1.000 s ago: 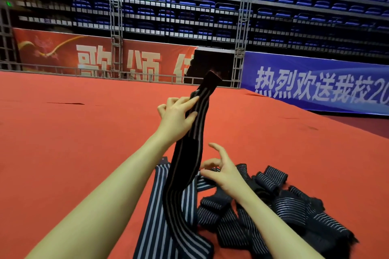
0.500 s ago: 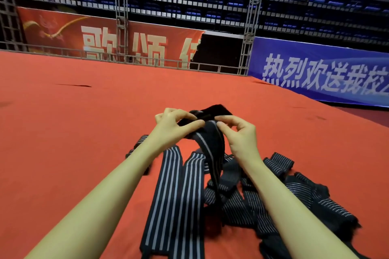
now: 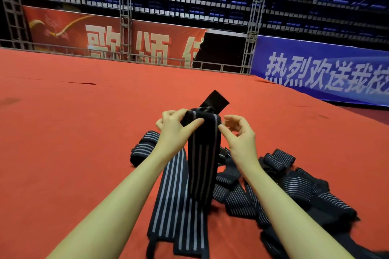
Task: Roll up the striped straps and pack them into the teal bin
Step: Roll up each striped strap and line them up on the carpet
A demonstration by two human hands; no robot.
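While the left hand (image 3: 172, 132) pinches the folded top of a strap (image 3: 202, 153) held upright over the pile (image 3: 294, 185) on red carpet (image 3: 63, 132), the right hand (image 3: 240, 134) touches its edge, fingers (image 3: 223, 127) curled.

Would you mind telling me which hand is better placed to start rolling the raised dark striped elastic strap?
Probably the left hand: it grips the top of the dark striped elastic strap, thumb across the front. The right hand only touches its edge with a fingertip.
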